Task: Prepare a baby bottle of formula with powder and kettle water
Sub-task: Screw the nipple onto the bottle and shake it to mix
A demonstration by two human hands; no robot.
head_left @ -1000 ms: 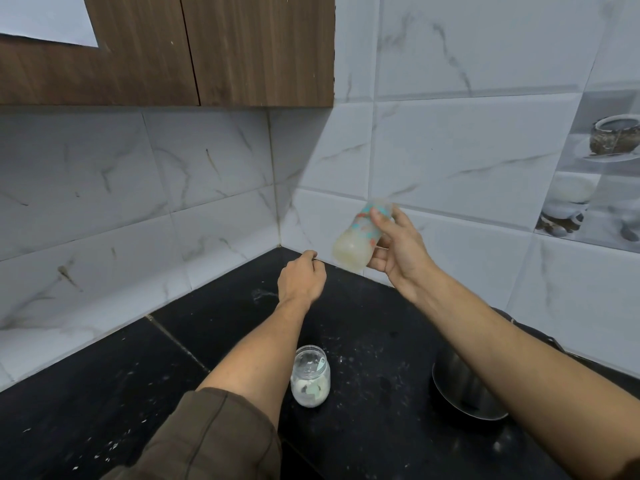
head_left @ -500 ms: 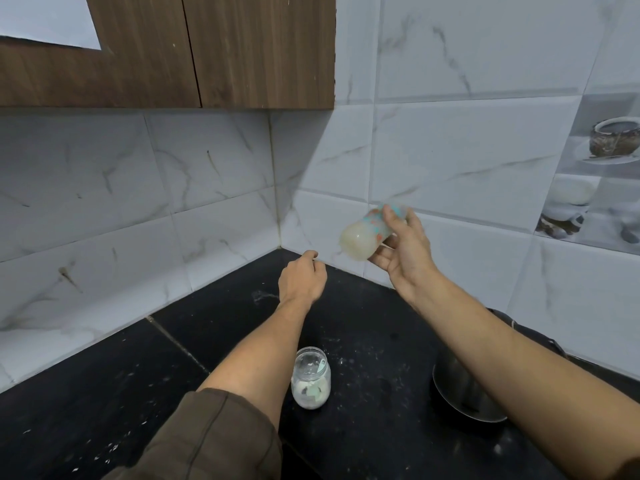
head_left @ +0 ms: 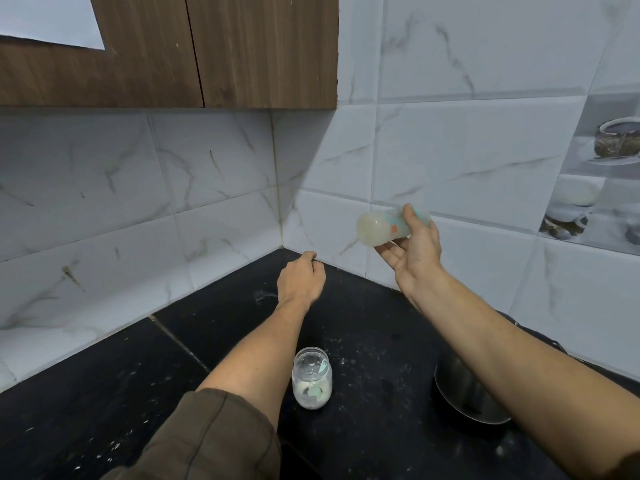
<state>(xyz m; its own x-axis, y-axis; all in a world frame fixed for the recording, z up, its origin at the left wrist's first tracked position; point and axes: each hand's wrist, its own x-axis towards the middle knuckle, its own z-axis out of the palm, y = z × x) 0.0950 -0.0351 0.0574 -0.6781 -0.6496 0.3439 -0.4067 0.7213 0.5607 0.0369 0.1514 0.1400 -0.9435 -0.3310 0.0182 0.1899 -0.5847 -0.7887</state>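
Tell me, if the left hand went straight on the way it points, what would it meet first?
Most likely the tiled wall just right of the corner: the left hand reaches over the black counter toward it, with nothing visible between. Depth is hard to judge.

Right hand (head_left: 414, 252) raised, thumb over and fingers under a baby bottle (head_left: 381, 228). The bottle lies near horizontal, its base pointing toward the left hand's side, and its contents are milky white.

Left hand (head_left: 300, 280) is lower than the right hand and to its left. Its back faces the camera and its fingers are curled under; whether it holds anything cannot be told.

A glass jar (head_left: 312, 382) of white powder stands upright on the black table (head_left: 104, 393), nearer the camera than the left hand and just beside that forearm. White specks lie on the table around the jar.

A metal pot (head_left: 464, 396) sits under the right forearm, partly hidden. A wooden cabinet (head_left: 207, 50) hangs high above the left hand.
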